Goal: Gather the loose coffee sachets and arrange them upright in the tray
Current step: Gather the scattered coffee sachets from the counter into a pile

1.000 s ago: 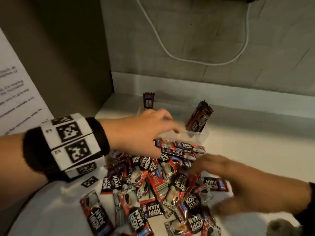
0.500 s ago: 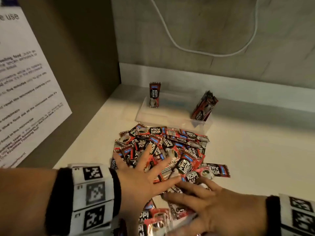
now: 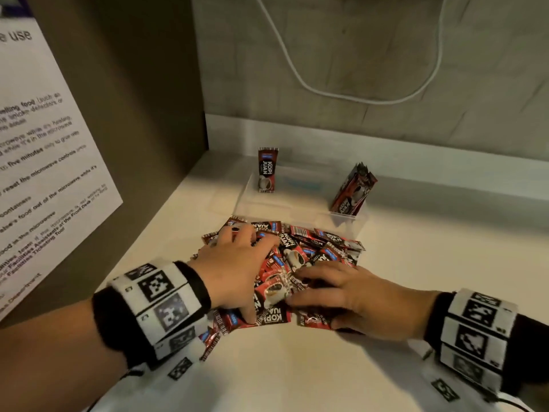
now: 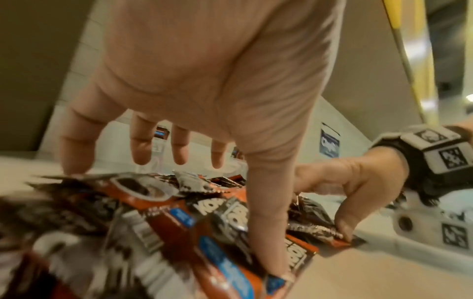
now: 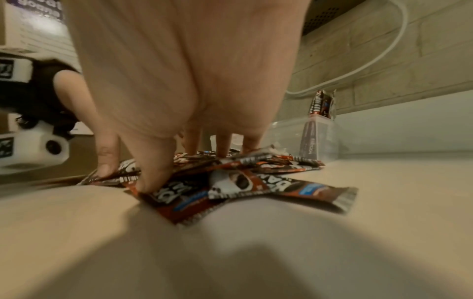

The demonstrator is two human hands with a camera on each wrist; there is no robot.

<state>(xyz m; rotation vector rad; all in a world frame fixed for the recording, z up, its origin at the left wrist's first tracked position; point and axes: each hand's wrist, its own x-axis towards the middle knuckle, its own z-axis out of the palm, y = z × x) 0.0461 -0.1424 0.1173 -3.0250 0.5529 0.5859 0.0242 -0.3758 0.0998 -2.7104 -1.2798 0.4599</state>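
Change: within the last second both hands have come down onto the pile of sachets [image 3: 300,257], the left hand [image 3: 234,269] drawing back from the tray [image 3: 361,217].
Left hand: fingers spread and nearly straight, pressing the pile's left side, gripping nothing.
Right hand [image 3: 350,295]: fingers bent onto the near right edge, thumb pinning 1 sachet flat.
Tray: just behind the pile, 1 sachet [image 3: 267,171] upright, a leaning bundle [image 3: 353,188] at right.
Meaning: probably raking the scatter together; most sachets are not yet stood up.
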